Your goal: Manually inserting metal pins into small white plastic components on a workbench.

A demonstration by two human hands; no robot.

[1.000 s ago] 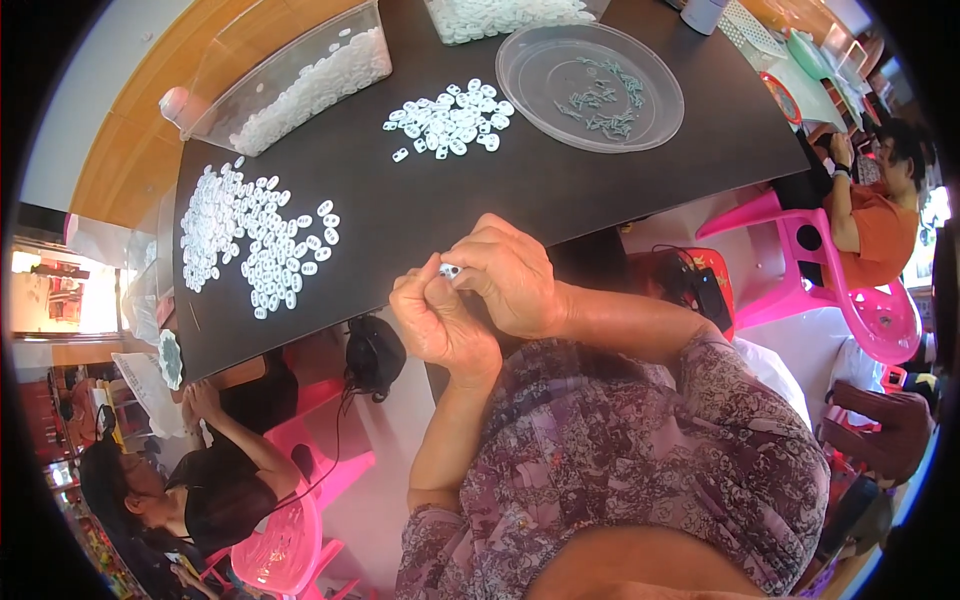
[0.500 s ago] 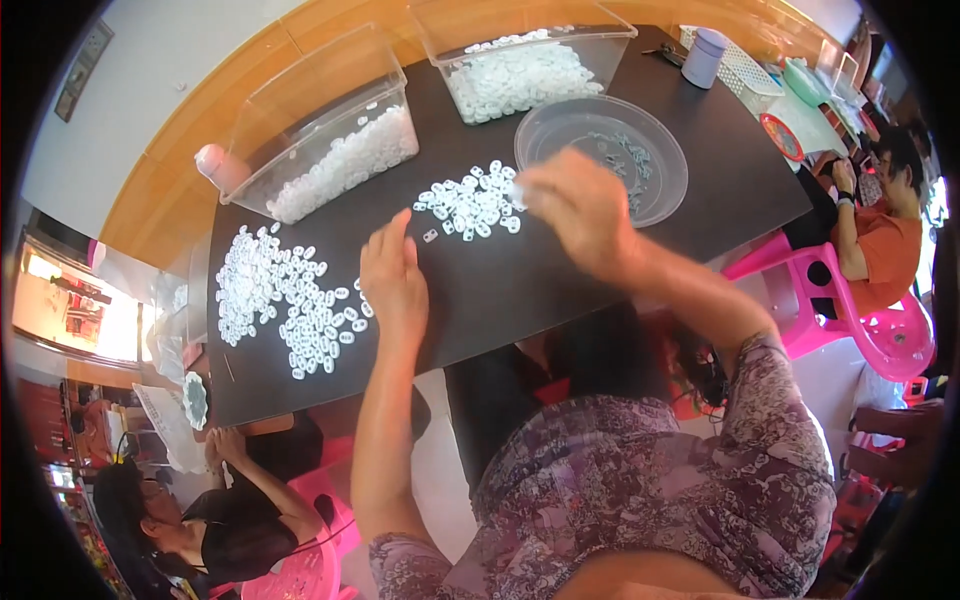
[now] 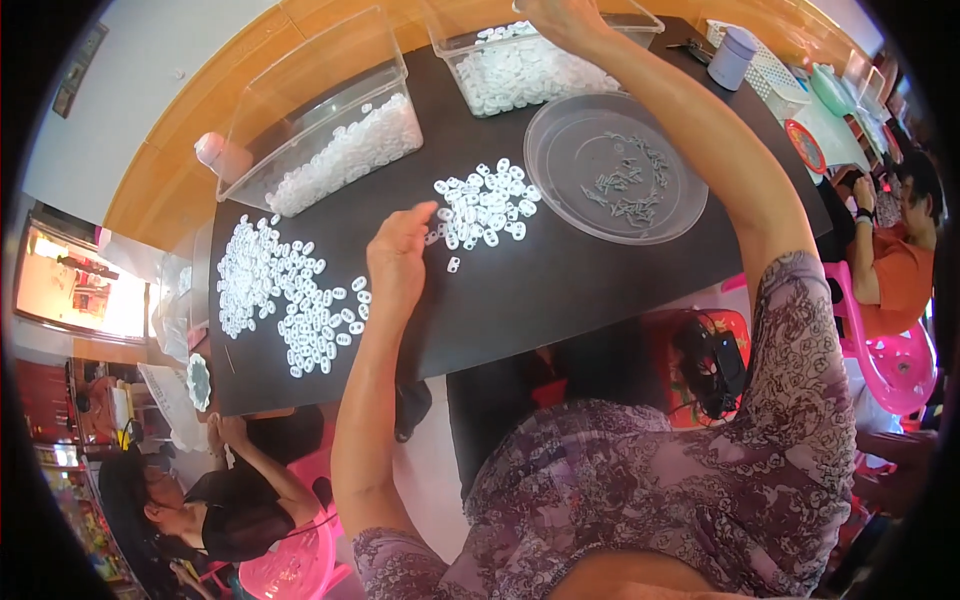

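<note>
My left hand [image 3: 398,252] is over the table just left of a middle pile of small white oval plastic pieces [image 3: 487,205]. Its fingers are bent together, their tips at the pile's edge; whatever they may hold is hidden. My right hand [image 3: 562,18] reaches over the far clear bin [image 3: 462,88], partly cut off by the upper edge of the view. Its fingers are closed, with a small white piece at their tips. White pieces [image 3: 535,75] fill that bin's bottom. One loose piece [image 3: 454,265] lies in front of the middle pile.
Small grey parts [image 3: 635,205] lie in a round clear tray [image 3: 560,180] on the right. A second clear bin [image 3: 235,180] and a larger spread of white pieces [image 3: 250,275] are at the left. A lilac canister [image 3: 733,58] stands far right. Two people sit nearby.
My right hand has moved from the middle pile up and away to the far bin. My left hand's fingers have curled in beside the pile. The whole view has shifted slightly.
</note>
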